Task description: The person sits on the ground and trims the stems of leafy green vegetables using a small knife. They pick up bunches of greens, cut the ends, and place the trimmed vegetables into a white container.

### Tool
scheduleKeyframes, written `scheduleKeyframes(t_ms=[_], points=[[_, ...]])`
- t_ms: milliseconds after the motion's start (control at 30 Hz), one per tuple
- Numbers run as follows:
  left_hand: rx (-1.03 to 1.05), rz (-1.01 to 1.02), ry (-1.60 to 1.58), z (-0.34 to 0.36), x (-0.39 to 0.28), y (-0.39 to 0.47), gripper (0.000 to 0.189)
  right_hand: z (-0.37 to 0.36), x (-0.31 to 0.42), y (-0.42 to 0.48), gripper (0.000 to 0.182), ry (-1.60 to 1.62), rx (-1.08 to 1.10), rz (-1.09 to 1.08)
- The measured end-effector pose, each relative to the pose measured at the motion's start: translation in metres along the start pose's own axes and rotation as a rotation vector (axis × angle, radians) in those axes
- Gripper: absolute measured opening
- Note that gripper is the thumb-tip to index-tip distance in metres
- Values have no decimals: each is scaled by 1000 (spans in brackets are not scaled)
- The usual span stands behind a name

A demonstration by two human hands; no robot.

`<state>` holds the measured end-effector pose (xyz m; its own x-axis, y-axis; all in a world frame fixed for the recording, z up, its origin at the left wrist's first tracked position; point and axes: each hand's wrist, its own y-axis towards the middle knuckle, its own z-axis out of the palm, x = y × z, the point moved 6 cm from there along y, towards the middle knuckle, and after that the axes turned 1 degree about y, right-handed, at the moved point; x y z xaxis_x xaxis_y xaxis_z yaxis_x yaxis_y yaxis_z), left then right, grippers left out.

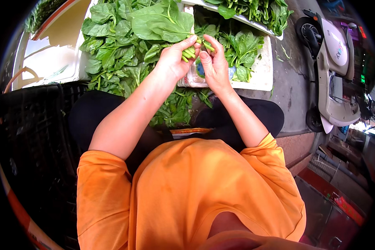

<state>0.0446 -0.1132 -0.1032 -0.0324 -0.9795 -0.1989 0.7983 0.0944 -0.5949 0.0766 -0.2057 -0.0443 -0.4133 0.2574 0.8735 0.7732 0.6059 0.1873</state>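
Observation:
My left hand (177, 55) is closed around a small bunch of leafy greens (162, 23). Their broad leaves point away from me, and the cut ends of the pale green stems (189, 53) stick out below my fingers. Close beside it, my right hand (217, 64) has thumb and index finger on either side of one stem of the bunch; whether they pinch it is unclear. Under my left hand lies a large heap of loose greens (112, 53). Beyond my right hand, a white foam box (256, 79) contains more greens (245, 47) and something blue, partly covered.
A white foam tray (259, 24) of greens rests above the box. To the left are another white container (47, 56) and a black plastic crate (34, 125). Fallen greens (175, 109) lie between my knees. A pale electric scooter (334, 68) is parked on the right.

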Motion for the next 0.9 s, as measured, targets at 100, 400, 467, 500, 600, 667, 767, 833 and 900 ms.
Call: scheduleKeyframes(t_ms=[100,400,467,500,600,667,767,833,900], points=[[45,-54,-68,2,2,1,15,-2,-4,4,33,64,-53,-43],[43,16,38,-6,-7,7,16,-2,-16,8,34,157,-34,129],[48,26,56,-4,-8,6,15,-4,-23,10,34,135,-36,133],[47,43,80,-4,-8,5,15,-4,-23,10,34,126,-35,134],[32,110,172,-4,-8,4,15,-1,-27,8,30,280,-60,297],[9,172,260,-3,-2,0,16,-2,-40,5,28,466,-113,514],[76,162,347,6,8,-8,19,-14,-65,7,29,698,-268,766],[115,78,253,3,1,0,18,-12,-61,10,32,736,-44,896],[129,87,221,-1,-6,6,16,-15,-39,10,31,568,24,733]])
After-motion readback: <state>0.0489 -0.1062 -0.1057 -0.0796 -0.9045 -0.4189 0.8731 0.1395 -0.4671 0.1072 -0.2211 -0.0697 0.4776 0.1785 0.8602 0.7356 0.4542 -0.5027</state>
